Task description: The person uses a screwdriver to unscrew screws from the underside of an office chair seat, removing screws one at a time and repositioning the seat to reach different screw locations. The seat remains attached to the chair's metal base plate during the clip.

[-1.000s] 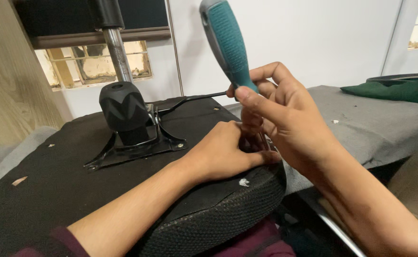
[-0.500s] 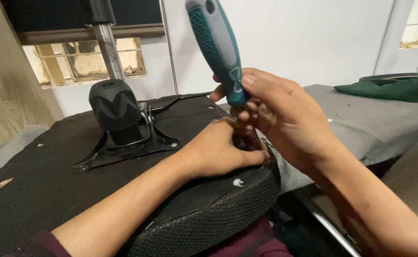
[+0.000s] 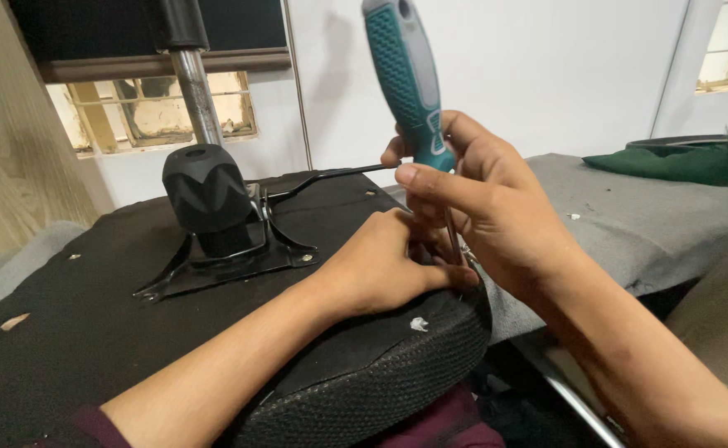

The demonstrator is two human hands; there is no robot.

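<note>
Right hand (image 3: pixel 497 216): closed around the lower handle of a teal-and-grey screwdriver (image 3: pixel 405 83), held upright, its shaft running down between both hands to the seat edge, tip hidden. Left hand (image 3: pixel 385 265): curled shut on the rim of an upturned black seat (image 3: pixel 364 373), fingers pinched at the shaft; whether it holds anything small cannot be told. Black metal plate (image 3: pixel 223 265) with a dark cylinder (image 3: pixel 206 195) and lever (image 3: pixel 331 176) sits mid-seat. Grey cloth (image 3: pixel 654 220) lies to the right

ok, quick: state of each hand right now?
Left hand: curled, pressing on the chair seat edge.
Right hand: closed around the screwdriver.
</note>
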